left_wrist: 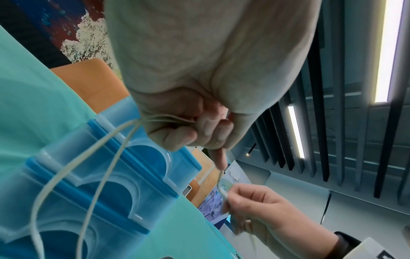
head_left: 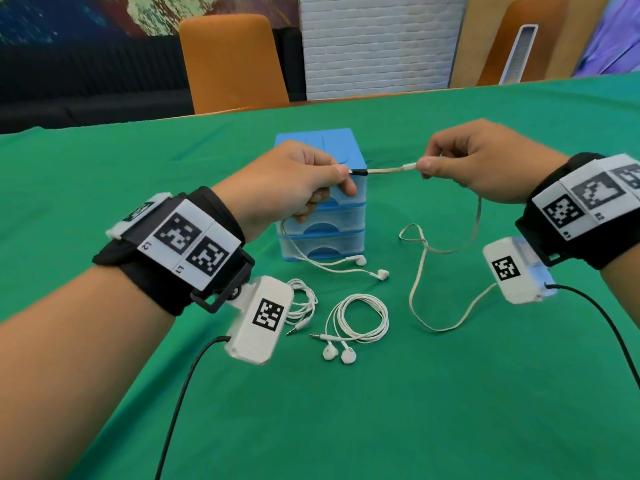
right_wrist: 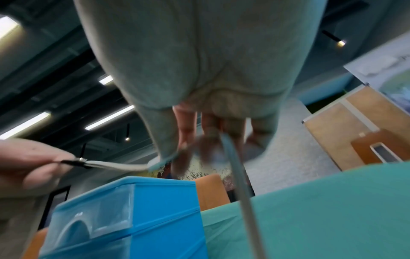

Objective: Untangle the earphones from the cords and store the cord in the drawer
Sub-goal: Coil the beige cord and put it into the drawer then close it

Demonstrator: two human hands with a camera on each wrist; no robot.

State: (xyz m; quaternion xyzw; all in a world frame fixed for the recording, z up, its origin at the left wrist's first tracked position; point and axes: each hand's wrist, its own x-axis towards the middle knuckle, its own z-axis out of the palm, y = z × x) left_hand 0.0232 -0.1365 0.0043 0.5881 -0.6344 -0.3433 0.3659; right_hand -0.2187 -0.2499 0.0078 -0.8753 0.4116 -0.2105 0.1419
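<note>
Only head cam shows 2 earphone sets [head_left: 358, 318] coiled on cloth [head_left: 450, 393].

The setting looks like an office or meeting room. A wide table under a green cloth [head_left: 450, 393] fills the foreground, with an orange upholstered chair [head_left: 232, 60] pushed up to its far edge. Behind it stand a white-painted brick wall [head_left: 377, 43], a dark low sofa [head_left: 93, 81] and a colourful mural [head_left: 69, 15]. The wrist views show a dark slatted ceiling [left_wrist: 332, 122] with long strip lights [left_wrist: 296, 131] and orange-brown partition panels [right_wrist: 332, 131].
</note>
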